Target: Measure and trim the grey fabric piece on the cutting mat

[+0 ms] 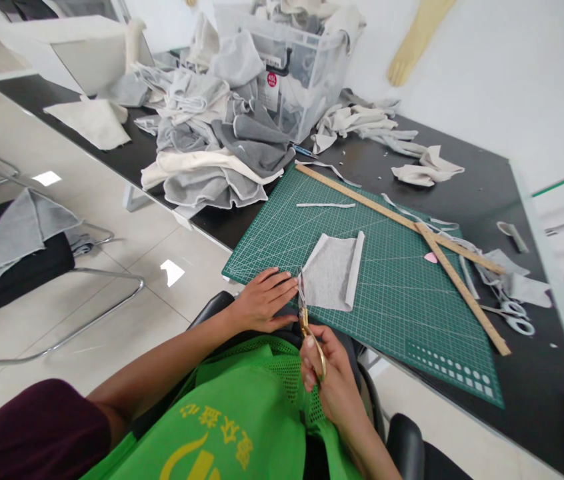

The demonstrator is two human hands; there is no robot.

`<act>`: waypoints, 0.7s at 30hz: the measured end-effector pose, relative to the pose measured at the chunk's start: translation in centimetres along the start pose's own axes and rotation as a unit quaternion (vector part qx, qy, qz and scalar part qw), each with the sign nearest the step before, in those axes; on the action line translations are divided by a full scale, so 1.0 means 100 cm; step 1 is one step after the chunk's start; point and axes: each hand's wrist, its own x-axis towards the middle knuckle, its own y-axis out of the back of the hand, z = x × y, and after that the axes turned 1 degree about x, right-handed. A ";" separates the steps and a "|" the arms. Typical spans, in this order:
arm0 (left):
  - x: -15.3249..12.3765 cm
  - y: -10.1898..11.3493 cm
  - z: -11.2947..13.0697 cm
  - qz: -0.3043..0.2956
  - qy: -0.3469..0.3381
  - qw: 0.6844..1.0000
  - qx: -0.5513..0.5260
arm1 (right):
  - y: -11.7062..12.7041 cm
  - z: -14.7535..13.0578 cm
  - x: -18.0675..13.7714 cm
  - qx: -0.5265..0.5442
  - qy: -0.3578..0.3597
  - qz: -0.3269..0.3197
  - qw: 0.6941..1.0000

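Gold-handled scissors (303, 319) are in my right hand (329, 367), with fingers wrapped through the handles. Their blades point away from me and lie along the left edge of a grey piece of fabric (329, 273). That fabric rests on the green cutting mat (392, 300) near its front edge, its right side folded over into a pale strip. My left hand (267, 300) lies flat, fingers stretched out, just left of the blades. Its fingertips reach the fabric's left edge; whether they press on it I cannot tell.
A heap of grey and cream cloths (212, 133) stands at the back left, beside a clear plastic bin (307, 73). Two wooden rulers (362, 197) cross on the mat. White-handled scissors (517, 317) and fabric scraps lie right. A chair (57, 260) holding cloth stands left.
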 end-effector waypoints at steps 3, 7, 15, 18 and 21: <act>0.000 0.000 0.000 0.003 0.002 1.000 -0.006 | -0.001 -0.001 0.000 0.015 -0.009 0.002 1.000; -0.001 0.000 -0.001 0.001 0.000 1.000 -0.009 | -0.002 -0.003 0.000 0.019 -0.009 0.004 1.000; 0.000 0.001 -0.001 0.007 -0.012 1.000 -0.014 | -0.003 -0.005 0.005 0.002 -0.006 0.013 1.000; 0.000 0.002 -0.001 0.008 -0.014 1.000 -0.013 | -0.003 -0.006 0.007 0.001 -0.004 0.010 1.000; 0.000 0.001 -0.001 0.007 -0.013 1.000 -0.011 | -0.002 -0.007 0.007 -0.005 -0.004 0.009 1.000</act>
